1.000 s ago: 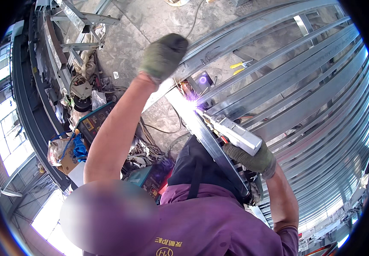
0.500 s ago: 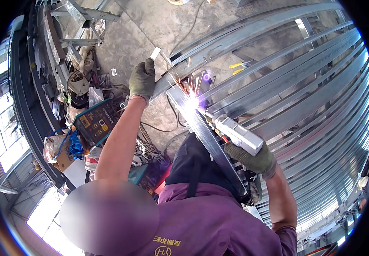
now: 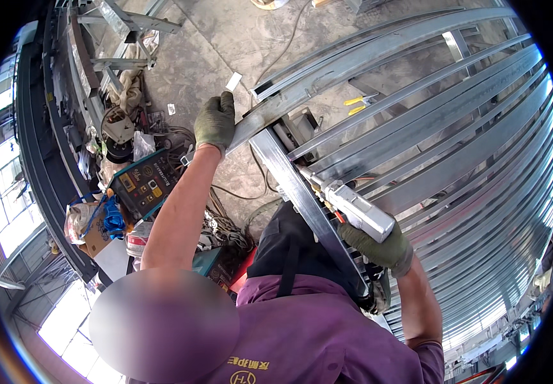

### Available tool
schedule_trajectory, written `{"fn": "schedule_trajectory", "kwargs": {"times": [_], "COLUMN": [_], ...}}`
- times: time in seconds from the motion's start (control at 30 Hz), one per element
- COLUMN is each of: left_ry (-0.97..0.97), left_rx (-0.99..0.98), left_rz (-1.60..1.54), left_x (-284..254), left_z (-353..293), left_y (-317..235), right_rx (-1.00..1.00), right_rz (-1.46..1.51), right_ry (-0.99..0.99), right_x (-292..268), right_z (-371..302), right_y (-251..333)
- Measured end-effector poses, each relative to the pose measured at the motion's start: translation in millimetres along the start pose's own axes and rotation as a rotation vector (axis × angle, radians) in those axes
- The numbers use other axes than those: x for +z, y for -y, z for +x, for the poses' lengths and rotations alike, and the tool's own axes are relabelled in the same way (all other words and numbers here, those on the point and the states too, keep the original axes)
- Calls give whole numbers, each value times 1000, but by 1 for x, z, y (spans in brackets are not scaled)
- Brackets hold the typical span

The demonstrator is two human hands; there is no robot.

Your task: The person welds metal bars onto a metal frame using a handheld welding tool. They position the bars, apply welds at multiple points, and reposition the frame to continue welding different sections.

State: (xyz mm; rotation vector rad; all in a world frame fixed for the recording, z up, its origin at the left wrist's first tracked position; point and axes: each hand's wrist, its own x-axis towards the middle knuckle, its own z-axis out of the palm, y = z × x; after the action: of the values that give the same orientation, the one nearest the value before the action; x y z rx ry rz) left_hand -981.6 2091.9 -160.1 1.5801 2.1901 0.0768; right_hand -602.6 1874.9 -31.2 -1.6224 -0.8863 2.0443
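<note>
My left hand (image 3: 215, 123), in an olive work glove, is closed around a long grey steel bar (image 3: 275, 112) near its end. The bar runs off to the upper right. In my gloved right hand (image 3: 379, 245) is a white handheld welding gun (image 3: 360, 211), held by its underside. Its nozzle points up and left, near a shiny square steel tube (image 3: 302, 195). This tube slants across in front of my legs, its upper end beside the bar. No arc shows at the nozzle tip. My glove partly hides the gun's grip.
Parallel steel rails (image 3: 443, 160) fill the right side. A welding machine (image 3: 141, 184) stands at left amid cables and bags. Yellow-handled pliers (image 3: 357, 104) and a white card-like piece (image 3: 233, 80) lie beyond the work. Metal stands (image 3: 123, 29) are at the far left.
The bright welding arc and sparks at the joint have gone out. My right hand and the gun have shifted slightly down; my left hand stays on the bar, barely moved.
</note>
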Motion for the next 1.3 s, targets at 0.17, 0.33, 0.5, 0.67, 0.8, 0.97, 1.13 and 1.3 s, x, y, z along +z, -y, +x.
{"fn": "schedule_trajectory", "kwargs": {"times": [0.17, 0.33, 0.5, 0.67, 0.8, 0.97, 1.13, 1.3], "left_ry": [4, -4, -13, 4, 39, 28, 32, 15], "left_rx": [2, -6, 8, -8, -30, -27, -29, -23], "left_rz": [14, 34, 23, 13, 18, 31, 23, 41], "left_x": [-2, -2, -1, -2, 0, -1, -1, 2], "left_z": [-2, -2, -1, -3, 1, -1, -1, 0], "left_y": [-4, -2, -1, -4, 0, -2, -4, -2], "right_rx": [-91, -27, -58, -91, -140, -80, -155, -144], "right_rz": [39, 63, 148, 67, 22, 35, 31, 47], "right_ry": [-32, 7, 16, 21, 10, 19, 7, 15], "right_x": [0, 0, 4, 3, 4, 6, 9, 9], "right_z": [-3, 6, 13, 16, 17, 17, 17, 17], "right_y": [6, 13, 0, -4, -7, 0, -7, -9]}}
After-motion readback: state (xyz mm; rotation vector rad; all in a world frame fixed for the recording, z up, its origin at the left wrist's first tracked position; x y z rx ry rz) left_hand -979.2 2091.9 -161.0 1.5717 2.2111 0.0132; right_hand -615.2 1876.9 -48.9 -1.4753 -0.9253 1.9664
